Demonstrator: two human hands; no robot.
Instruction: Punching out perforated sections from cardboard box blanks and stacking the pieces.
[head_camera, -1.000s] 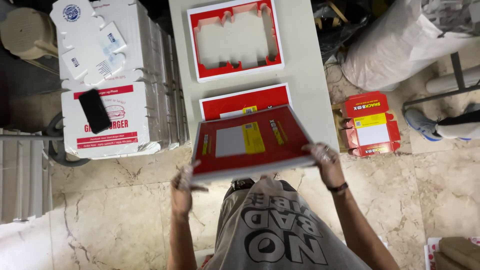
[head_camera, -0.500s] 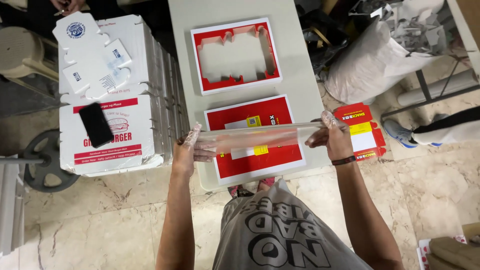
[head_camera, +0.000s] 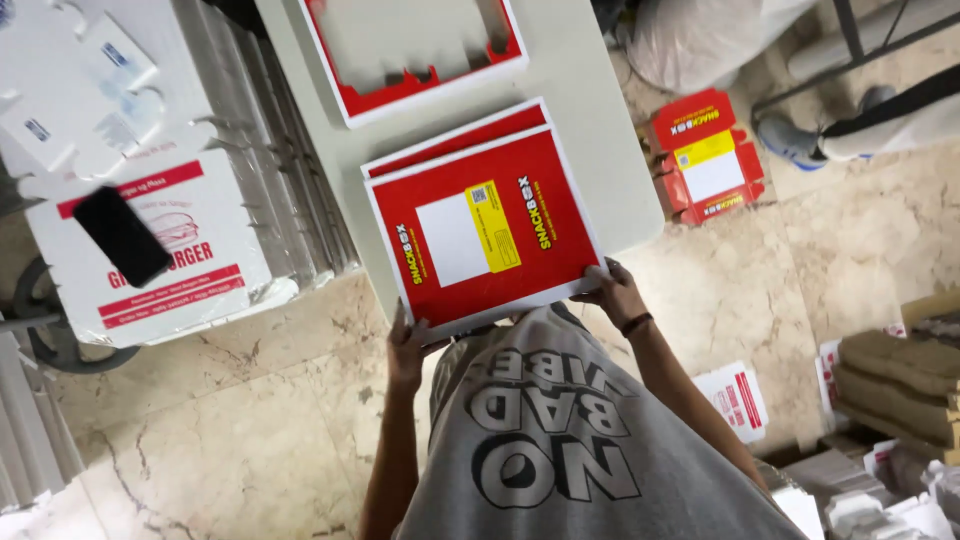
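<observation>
Left hand (head_camera: 405, 345), right hand (head_camera: 615, 293) gripping red box (head_camera: 485, 228) — fingertips hidden (underneath), stack (head_camera: 455, 140) mostly covered

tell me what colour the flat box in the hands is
Red, with a white panel and a yellow label on its face; the flat box shows only in the head view.

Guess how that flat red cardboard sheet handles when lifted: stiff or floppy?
The flat red cardboard sheet is probably fairly stiff: held only at its near corners by left hand and right hand, it shows no sag. Likely light and thin, so apt to bend.
</observation>
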